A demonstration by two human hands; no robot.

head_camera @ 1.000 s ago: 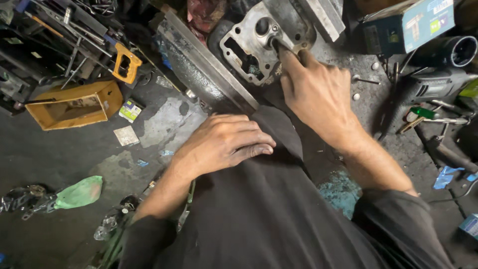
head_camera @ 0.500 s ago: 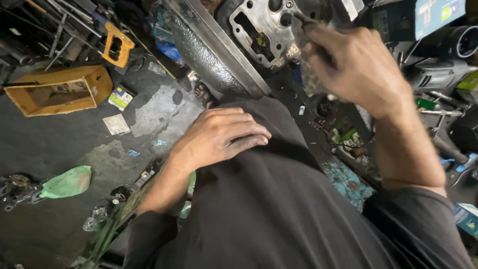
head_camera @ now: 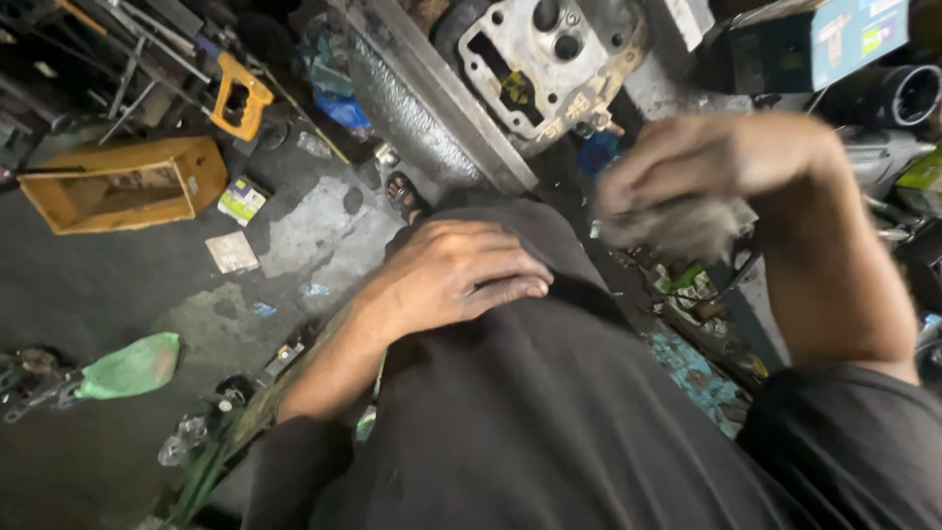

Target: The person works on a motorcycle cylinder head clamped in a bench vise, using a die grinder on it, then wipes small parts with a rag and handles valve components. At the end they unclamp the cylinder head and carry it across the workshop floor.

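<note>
Right hand raised at the right of the view, motion-blurred, fingers curled inward around something pale grey and fuzzy. Cannot tell whether that is a rag in a grasp or only blur.

Grey metal cylinder head up and to the left of that hand, close but apart from it, propped at a tilt against a long grey metal beam. Ported face turned toward the camera, long axis running from upper left to lower right, lower corner pointing toward the right knuckles. Far nearer the right hand than the left.

Left hand laid palm-down on the knee of dark trousers, fingers released and stretched flat, grasping nothing, pointing right. Sandalled foot just above it on the floor.

On the dirty floor, well left of both hands: yellow wooden box, open side up, contents not to be made out; yellow-handled saw above it; green bag below, crumpled and lying flat.
</note>
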